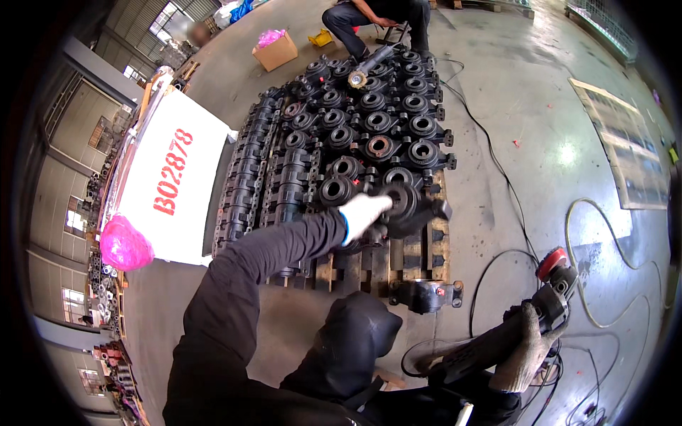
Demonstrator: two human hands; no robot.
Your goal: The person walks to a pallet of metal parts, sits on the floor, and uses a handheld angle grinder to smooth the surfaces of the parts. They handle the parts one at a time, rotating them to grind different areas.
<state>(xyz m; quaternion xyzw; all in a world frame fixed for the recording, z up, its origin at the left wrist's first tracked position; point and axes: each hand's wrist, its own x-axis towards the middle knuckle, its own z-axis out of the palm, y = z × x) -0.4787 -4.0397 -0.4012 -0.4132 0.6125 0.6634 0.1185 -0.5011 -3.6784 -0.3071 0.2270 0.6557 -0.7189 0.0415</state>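
My left hand (364, 215), in a white glove, grips the rim of a black ring-shaped metal casting (406, 219). The casting is tilted at the near right corner of the rows of similar parts, and slightly blurred. My fingertips are partly hidden at its bore. In a knitted glove, my right hand (527, 348) is wrapped round the head end of an angle grinder (490, 348), off to the right above the floor. Its red disc (552, 264) points away from me. Another black casting (424, 295) rests at the pallet's near edge.
Many black castings (376, 122) stand in rows on a wooden pallet (436, 257). Across it sits another person (387, 15), with a second grinder (373, 64) nearby. Cables (497, 149) and a pale hose (607, 220) cross the floor. Left is a white board (177, 170) with a pink bag (126, 243).
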